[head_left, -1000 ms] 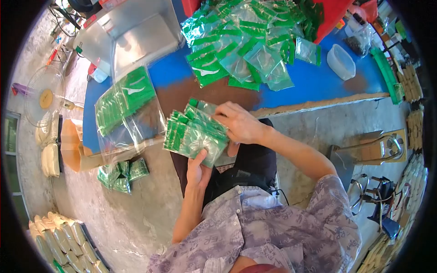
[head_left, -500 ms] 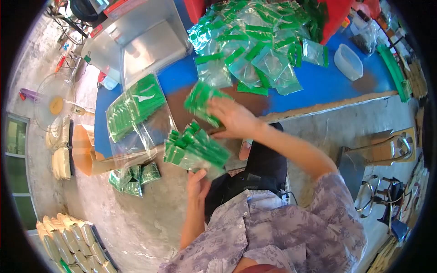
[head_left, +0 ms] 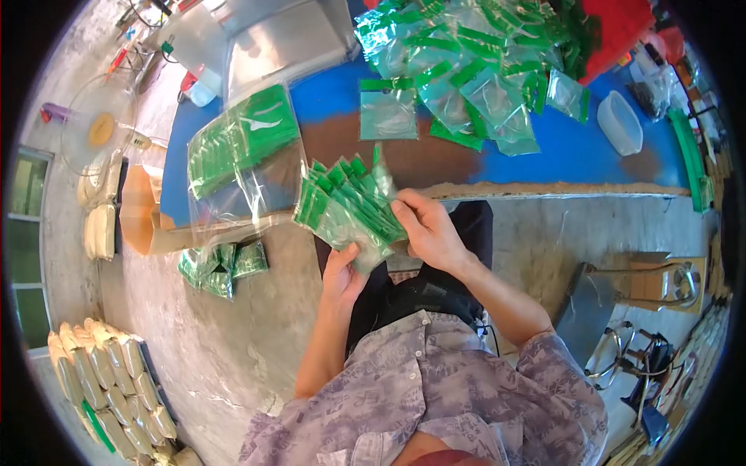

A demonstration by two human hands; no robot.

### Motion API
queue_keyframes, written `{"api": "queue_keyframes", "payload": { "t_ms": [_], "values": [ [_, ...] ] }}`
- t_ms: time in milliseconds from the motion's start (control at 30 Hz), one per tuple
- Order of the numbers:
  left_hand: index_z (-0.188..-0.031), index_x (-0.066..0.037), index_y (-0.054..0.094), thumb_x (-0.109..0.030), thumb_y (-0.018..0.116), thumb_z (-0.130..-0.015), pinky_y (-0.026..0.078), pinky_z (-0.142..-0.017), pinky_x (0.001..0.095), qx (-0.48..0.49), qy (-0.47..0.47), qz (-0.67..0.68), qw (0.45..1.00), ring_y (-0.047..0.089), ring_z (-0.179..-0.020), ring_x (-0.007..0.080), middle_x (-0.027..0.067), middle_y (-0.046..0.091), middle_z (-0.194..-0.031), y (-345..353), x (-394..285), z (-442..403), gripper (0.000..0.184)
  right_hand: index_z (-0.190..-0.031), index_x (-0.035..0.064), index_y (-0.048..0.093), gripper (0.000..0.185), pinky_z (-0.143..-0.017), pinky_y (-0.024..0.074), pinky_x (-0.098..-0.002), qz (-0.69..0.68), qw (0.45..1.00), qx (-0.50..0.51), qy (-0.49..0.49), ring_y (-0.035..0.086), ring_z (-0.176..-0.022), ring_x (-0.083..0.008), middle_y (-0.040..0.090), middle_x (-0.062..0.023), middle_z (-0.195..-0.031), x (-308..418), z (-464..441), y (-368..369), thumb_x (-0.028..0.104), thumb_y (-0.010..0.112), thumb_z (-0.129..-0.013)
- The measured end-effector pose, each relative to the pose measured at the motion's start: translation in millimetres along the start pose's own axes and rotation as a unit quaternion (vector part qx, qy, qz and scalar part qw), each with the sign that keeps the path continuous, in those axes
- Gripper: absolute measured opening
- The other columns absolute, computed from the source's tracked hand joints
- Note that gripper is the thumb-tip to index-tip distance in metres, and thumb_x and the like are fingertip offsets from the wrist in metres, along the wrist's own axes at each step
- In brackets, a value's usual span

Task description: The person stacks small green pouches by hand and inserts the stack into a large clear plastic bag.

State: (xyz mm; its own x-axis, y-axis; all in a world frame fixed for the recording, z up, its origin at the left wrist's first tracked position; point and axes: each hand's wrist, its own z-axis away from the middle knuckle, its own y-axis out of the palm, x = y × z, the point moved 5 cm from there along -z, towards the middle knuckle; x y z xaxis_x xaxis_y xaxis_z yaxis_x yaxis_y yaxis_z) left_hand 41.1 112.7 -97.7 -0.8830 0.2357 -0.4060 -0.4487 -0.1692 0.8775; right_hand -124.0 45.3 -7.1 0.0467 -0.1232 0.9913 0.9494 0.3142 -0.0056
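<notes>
A fanned stack of small clear plastic packets with green tops (head_left: 346, 203) is in front of me, near the table's front edge. My left hand (head_left: 342, 273) grips its lower end, thumb on top. At the stack's right edge my right hand (head_left: 429, 227) pinches packets between thumb and fingers; how many is hidden. On the blue table (head_left: 544, 159) beyond my hands lies a large heap of similar green-topped packets (head_left: 497, 85). To the left, a big clear bag (head_left: 245, 140) lies at the table edge with green-topped packets packed inside.
A white plastic tub (head_left: 620, 123) stands at the table's right. Several green packets (head_left: 224, 268) lie below the table's left side, near an open cardboard box (head_left: 141, 210). Stacked filled bags (head_left: 113, 380) are at lower left. A metal-framed chair (head_left: 590, 311) is at right.
My right hand has come down and right, bringing its bunch of packets to the stack in my left hand. The stack has shifted slightly upward in view, and the camera view has moved.
</notes>
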Motion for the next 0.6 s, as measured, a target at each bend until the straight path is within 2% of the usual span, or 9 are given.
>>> {"api": "queue_keyframes", "payload": {
  "t_ms": [100, 133, 167, 200, 300, 333, 400, 500, 600],
  "values": [
    [-0.14, -0.002, 0.049, -0.005, 0.075, -0.086, 0.044, -0.111, 0.0442, -0.006, 0.041, -0.039, 0.998, 0.058, -0.126, 0.0259, 0.0104, 0.061, -0.135, 5, -10, 7, 0.06, -0.101, -0.0021, 0.065, 0.031, -0.073, 0.0537, -0.0367, 0.211, 0.973, 0.028, -0.092, 0.066, -0.075, -0.0291, 0.069, -0.0146, -0.086, 6, -39, -13, 0.027, 0.055, -0.104],
    [-0.14, -0.002, 0.049, -0.005, 0.075, -0.086, 0.044, -0.111, 0.0442, -0.011, 0.055, -0.062, 0.997, 0.058, -0.125, 0.0259, 0.01, 0.061, -0.134, 6, -13, 10, 0.06, -0.114, 0.0013, 0.064, 0.038, -0.091, 0.0516, -0.0479, 0.224, 0.94, -0.058, -0.251, 0.065, -0.098, -0.0395, 0.069, -0.0177, -0.105, 28, -54, -21, 0.036, 0.057, -0.102],
    [-0.14, -0.002, 0.049, -0.005, 0.075, -0.085, 0.044, -0.111, 0.0441, -0.029, 0.06, -0.067, 0.996, 0.058, -0.125, 0.0259, 0.0099, 0.06, -0.134, 2, -14, 14, 0.061, -0.122, 0.0039, 0.062, 0.04, -0.099, 0.0461, -0.0512, 0.375, 0.865, -0.117, -0.311, 0.06, -0.111, -0.0393, 0.064, -0.0184, -0.117, 33, -74, -27, 0.037, 0.058, -0.1],
    [-0.14, -0.002, 0.049, -0.004, 0.076, -0.085, 0.044, -0.111, 0.0439, -0.044, 0.066, -0.072, 0.994, 0.058, -0.125, 0.026, 0.0097, 0.06, -0.134, -5, -14, 15, 0.061, -0.129, 0.0065, 0.06, 0.044, -0.108, 0.0405, -0.0545, 0.516, 0.758, -0.172, -0.36, 0.054, -0.125, -0.0392, 0.06, -0.0191, -0.13, 31, -85, -31, 0.038, 0.06, -0.099],
    [-0.14, -0.002, 0.049, -0.003, 0.076, -0.085, 0.044, -0.111, 0.0437, -0.083, 0.098, -0.088, 0.988, 0.058, -0.124, 0.0262, 0.01, 0.06, -0.134, -7, -17, 13, 0.062, -0.136, 0.0098, 0.054, 0.05, -0.116, 0.0293, -0.0599, 0.553, 0.743, -0.014, -0.376, 0.041, -0.138, -0.0385, 0.047, -0.0187, -0.147, 3, -82, -31, 0.039, 0.061, -0.097],
    [-0.14, -0.002, 0.049, -0.003, 0.076, -0.085, 0.044, -0.111, 0.0437, -0.097, 0.11, -0.089, 0.985, 0.058, -0.124, 0.0264, 0.0102, 0.06, -0.134, -4, -17, 9, 0.062, -0.133, 0.0068, 0.06, 0.044, -0.118, 0.0291, -0.0565, 0.518, 0.766, 0.018, -0.38, 0.046, -0.137, -0.0373, 0.053, -0.0201, -0.143, 5, -66, -28, 0.034, 0.06, -0.097],
    [-0.14, -0.002, 0.049, -0.002, 0.074, -0.087, 0.045, -0.111, 0.0429, -0.095, 0.116, -0.117, 0.982, 0.058, -0.123, 0.0255, 0.0106, 0.06, -0.134, 16, -15, 10, 0.059, -0.124, 0.0047, 0.064, 0.035, -0.115, 0.0357, -0.0531, 0.402, 0.826, 0.111, -0.38, 0.053, -0.131, -0.0358, 0.06, -0.0179, -0.134, 6, -41, -26, 0.027, 0.062, -0.097],
    [-0.14, -0.001, 0.049, -0.001, 0.072, -0.089, 0.045, -0.11, 0.0415, -0.095, 0.067, -0.122, 0.986, 0.059, -0.123, 0.0241, 0.011, 0.06, -0.134, 15, -2, 11, 0.056, -0.117, 0.0026, 0.066, 0.029, -0.109, 0.0431, -0.0493, 0.305, 0.88, 0.111, -0.347, 0.059, -0.121, -0.0362, 0.065, -0.0172, -0.125, -7, -23, -27, 0.021, 0.065, -0.094],
    [-0.139, 0.001, 0.049, -0.001, 0.069, -0.091, 0.046, -0.109, 0.0402, -0.083, 0.029, -0.103, 0.991, 0.059, -0.123, 0.0227, 0.0112, 0.06, -0.133, 17, 0, 5, 0.052, -0.111, 0.0, 0.065, 0.029, -0.093, 0.049, -0.0506, 0.322, 0.867, -0.042, -0.379, 0.063, -0.105, -0.0396, 0.068, -0.0193, -0.113, 17, -19, -55, 0.021, 0.066, -0.092]
  ]
}}
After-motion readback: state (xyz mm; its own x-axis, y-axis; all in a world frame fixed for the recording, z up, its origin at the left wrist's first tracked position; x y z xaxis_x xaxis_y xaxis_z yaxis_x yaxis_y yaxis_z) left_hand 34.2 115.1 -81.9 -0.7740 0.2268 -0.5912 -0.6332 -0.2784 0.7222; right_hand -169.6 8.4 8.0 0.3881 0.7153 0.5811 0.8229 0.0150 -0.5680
